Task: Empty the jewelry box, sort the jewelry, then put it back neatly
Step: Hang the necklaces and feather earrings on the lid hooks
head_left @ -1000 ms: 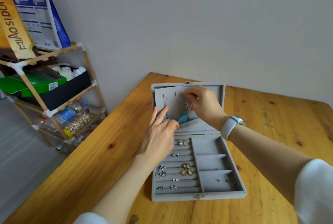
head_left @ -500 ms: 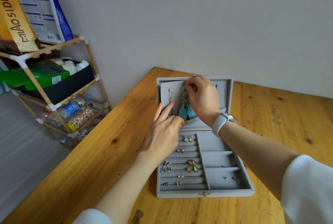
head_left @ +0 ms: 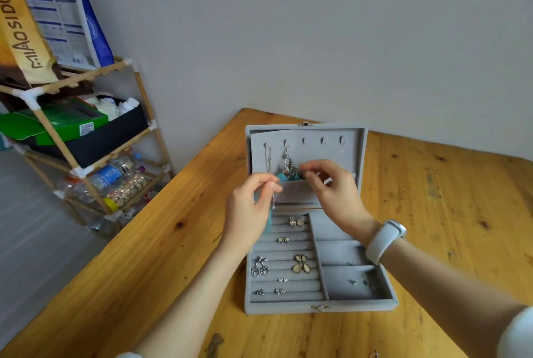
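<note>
Open grey jewelry box (head_left: pixel 357 304), earrings (head_left: pixel 300 264) inside

Head view, angled down, close over the wooden table (head_left: pixel 432 184).

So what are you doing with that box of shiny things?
A person is taking jewelry out of an open grey jewelry box on a wooden table. The left hand pinches a dangling blue earring. The right hand reaches for the matching earring hanging on the lid. Small earrings still sit in the tray.
</note>
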`<state>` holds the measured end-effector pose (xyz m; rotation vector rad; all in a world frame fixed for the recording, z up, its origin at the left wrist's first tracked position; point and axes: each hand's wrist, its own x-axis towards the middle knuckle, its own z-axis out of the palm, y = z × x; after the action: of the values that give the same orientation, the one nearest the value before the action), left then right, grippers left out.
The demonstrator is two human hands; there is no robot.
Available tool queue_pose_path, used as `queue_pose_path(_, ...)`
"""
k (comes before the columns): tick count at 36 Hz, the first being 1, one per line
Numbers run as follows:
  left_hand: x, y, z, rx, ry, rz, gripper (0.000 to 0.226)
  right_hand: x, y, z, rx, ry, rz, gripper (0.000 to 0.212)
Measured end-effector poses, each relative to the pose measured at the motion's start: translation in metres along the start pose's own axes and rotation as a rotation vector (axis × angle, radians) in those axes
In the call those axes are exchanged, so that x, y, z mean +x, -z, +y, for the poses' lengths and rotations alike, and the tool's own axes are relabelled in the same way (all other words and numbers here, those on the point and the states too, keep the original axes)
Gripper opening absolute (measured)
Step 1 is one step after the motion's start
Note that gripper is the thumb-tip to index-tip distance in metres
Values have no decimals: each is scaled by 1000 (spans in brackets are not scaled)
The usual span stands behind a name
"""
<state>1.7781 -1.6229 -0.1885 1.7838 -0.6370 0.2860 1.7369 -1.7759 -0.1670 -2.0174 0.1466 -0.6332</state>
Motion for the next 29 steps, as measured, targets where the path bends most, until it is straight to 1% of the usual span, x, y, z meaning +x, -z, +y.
queue_pose_path(2,-3,2,7,-133,127,25,26,-8,1,-3,50,-20,-38,17)
queue_pose_path(4,-5,2,11,-237,219,53,25,-14,-1,-6,90,-28,-64,17)
queue_pose_path(8,-10,2,16,-360,308,50,18,-22,-9,-11,144,-47,-92,24)
queue_pose_path(15,-16,4,16,-366,328,-7,9,-29,-14,-14,173,-84,-114,18)
queue_pose_path(23,-18,6,23,-318,318,-69,15,-31,-13,-23,188,-67,-126,11)
queue_pose_path(29,-18,6,28,-286,299,-89,21,-31,-10,-28,170,-41,-175,25)
